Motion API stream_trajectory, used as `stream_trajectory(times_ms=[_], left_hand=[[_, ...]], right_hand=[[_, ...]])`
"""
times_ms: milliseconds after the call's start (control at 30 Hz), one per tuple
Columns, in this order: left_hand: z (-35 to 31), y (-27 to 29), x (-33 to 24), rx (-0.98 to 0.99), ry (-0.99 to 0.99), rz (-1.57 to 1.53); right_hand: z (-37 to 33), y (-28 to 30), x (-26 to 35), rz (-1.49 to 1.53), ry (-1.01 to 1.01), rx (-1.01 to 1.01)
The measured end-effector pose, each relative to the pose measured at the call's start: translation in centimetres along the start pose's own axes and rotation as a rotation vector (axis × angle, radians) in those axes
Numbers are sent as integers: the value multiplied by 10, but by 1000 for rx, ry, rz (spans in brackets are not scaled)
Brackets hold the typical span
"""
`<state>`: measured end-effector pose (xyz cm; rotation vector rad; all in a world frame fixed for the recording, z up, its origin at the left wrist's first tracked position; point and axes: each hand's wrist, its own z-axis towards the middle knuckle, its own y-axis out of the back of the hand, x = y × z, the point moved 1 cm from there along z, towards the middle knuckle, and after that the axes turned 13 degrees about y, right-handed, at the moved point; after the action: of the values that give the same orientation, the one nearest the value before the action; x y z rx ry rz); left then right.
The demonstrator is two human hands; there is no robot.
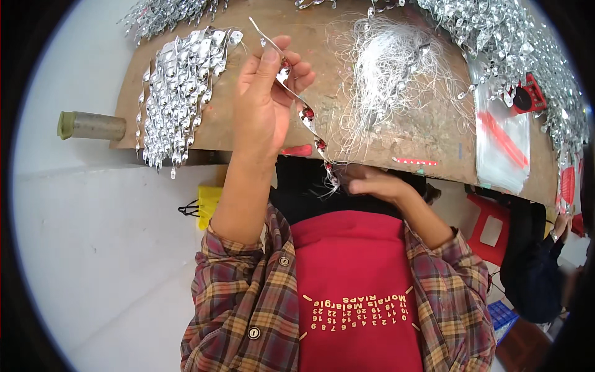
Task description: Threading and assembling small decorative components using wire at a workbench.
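Observation:
My left hand, raised over the table, is closed on a shiny silver twisted strip with reddish reflections. The strip slants down to the right, its thin tip above my fingers and its lower end past the table's front edge. Fine clear threads fray out around that lower end. Beside it is my right hand, fingers stretched toward the strip and thumb apart. Its fingertips are in shadow, and whether they touch the strip is hard to see.
Silver twisted strips lie in a bunch at the table's left. A tangle of clear threads sits right of centre. Clear plastic bags, a red-and-black tool and more silver strands fill the right. A metal tube juts out left.

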<state>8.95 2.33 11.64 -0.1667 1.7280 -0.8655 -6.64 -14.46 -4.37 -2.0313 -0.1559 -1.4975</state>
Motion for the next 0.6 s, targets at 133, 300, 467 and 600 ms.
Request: stream_trajectory(times_ms=[133,300,467,600], left_hand=[[-12,-3,-1,5,-38,-17],[-38,-14,-19,133,-206,-13],[-68,-23,-68,312,-444,-170],[-83,-20,-101,200,-561,-306]], right_hand=[[28,-39,23,526,103,90],[23,-46,37,807,77,28],[10,-55,51,720,-67,-77],[-6,-63,85,618,121,-40]])
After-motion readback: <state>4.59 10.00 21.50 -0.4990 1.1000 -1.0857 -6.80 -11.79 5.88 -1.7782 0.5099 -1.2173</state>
